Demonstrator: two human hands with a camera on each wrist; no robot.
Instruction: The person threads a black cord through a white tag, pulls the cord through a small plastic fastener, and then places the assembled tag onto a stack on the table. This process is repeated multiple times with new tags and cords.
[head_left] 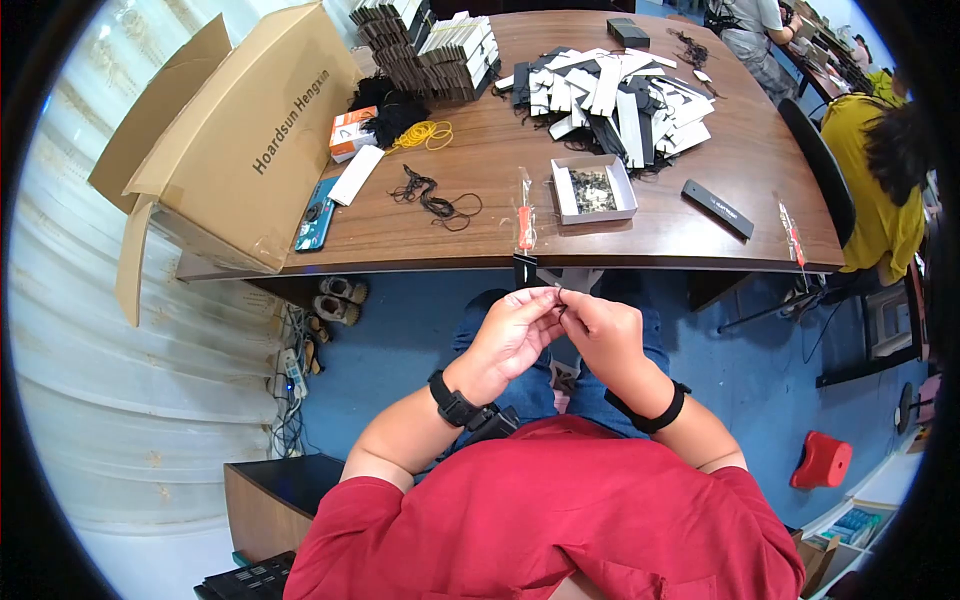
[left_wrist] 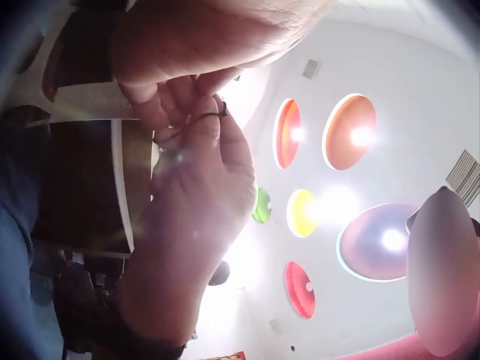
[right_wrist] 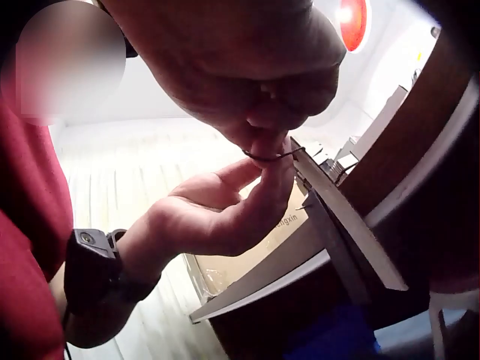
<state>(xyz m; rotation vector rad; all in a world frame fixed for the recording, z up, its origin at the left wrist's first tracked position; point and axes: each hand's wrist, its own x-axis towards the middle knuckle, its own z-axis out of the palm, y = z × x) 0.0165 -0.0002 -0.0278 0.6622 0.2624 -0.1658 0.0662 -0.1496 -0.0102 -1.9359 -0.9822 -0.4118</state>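
Note:
Both hands meet in front of the table's near edge, over the lap. The left hand (head_left: 513, 335) pinches a thin black cord (head_left: 561, 304) between thumb and forefinger, palm turned up. Touching it fingertip to fingertip, the right hand (head_left: 607, 335) pinches the same cord with its fingers curled. In the right wrist view the cord (right_wrist: 274, 157) crosses the fingertips. It loops over a finger in the left wrist view, where a dark cord (left_wrist: 206, 117) shows. Just beyond the hands, a black strip (head_left: 525, 270) hangs at the table edge.
On the table (head_left: 500, 245) are a pile of black and white tags (head_left: 625, 100), a small white box (head_left: 616, 211), black cords (head_left: 436, 203), an orange-handled tool (head_left: 525, 228) and a black bar (head_left: 717, 209). A large carton (head_left: 250, 140) stands left; stacked tags (head_left: 460, 55) behind.

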